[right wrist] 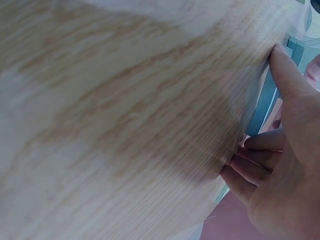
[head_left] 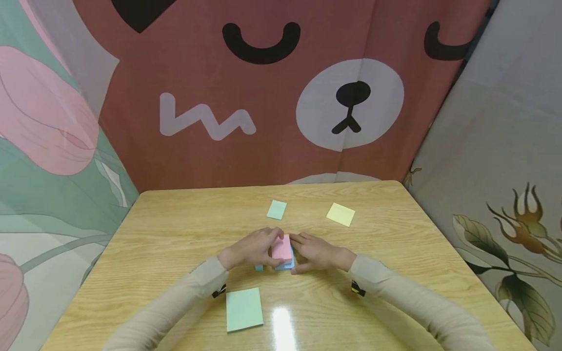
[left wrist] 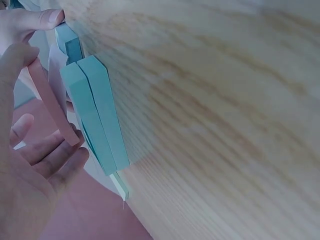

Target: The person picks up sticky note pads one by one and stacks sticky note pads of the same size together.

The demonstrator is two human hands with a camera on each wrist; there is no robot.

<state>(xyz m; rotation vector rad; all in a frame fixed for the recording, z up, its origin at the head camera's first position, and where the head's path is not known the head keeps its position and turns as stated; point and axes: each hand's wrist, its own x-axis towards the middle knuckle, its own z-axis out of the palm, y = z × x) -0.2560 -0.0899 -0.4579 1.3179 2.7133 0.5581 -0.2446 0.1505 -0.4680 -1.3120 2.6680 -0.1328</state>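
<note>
Head view: left hand (head_left: 254,247) pinches pink pad (head_left: 281,247), right hand (head_left: 319,252) relaxed against blue pad (head_left: 286,266), yellow pad (head_left: 340,214) beyond, green pad (head_left: 244,310) nearer.

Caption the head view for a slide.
Left hand holds a pink pad over a blue pad on a wood-grain table, right hand beside them.

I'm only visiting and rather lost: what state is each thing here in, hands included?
Pink pad: pinched in the left hand, over the blue pad
Blue pad: on the table, partly covered
Right hand: resting beside the blue pad
Teal stack: on the table, mostly hidden in the head view
Large green pad: flat, uncovered
Small green pad: flat, uncovered
Yellow pad: flat, uncovered
</note>
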